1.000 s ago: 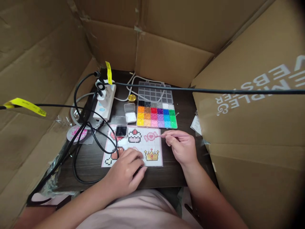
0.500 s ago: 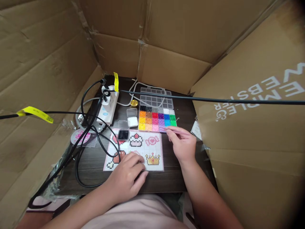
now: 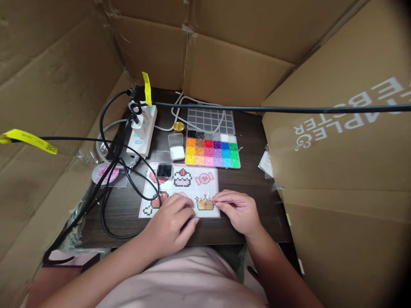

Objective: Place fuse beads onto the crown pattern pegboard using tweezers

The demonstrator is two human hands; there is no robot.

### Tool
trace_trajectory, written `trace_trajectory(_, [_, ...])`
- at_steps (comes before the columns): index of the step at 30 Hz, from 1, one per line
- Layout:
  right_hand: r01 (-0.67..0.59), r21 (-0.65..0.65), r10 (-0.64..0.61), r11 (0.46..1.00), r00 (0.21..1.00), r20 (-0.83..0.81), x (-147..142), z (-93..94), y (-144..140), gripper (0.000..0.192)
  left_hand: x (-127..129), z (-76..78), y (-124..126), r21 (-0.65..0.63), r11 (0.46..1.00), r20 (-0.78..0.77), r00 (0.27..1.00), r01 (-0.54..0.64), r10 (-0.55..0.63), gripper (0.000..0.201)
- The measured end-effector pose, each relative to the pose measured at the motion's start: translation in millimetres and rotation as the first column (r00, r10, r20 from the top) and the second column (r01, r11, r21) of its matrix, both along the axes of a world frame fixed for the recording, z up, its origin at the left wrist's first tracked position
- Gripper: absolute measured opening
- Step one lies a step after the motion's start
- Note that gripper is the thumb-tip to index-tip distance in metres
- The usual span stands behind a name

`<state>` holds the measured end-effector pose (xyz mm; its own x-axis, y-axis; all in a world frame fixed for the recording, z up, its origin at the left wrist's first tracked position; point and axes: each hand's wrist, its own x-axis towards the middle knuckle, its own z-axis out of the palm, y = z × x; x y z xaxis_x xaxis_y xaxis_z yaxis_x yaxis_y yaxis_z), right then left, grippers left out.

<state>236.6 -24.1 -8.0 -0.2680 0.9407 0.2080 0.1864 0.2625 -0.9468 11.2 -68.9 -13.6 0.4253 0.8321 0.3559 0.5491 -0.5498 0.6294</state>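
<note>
Head view, from the left: black cables and a white power strip on the dark surface; the left hand lies flat on the pattern sheet; the right hand pinches thin tweezers at the crown design, near the bead box.

Far side of my dark surface: a sorted bead tray with coloured compartments, its clear gridded lid lying just beyond it. To its left: two small clear boxes and a gold cap. Far left: a white power strip with black cables looping toward me. Near it, a pink round disc. Cardboard walls enclose everything; yellow tags mark the cables.
</note>
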Motion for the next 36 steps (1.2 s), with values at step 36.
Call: trace_trajectory(36, [0.011,-0.034,-0.009,0.999,0.999,0.053,0.9,1.1,0.7,0.011,-0.3,2.4,-0.2,-0.008,1.0,0.001,1.0,0.003,-0.003,0.01])
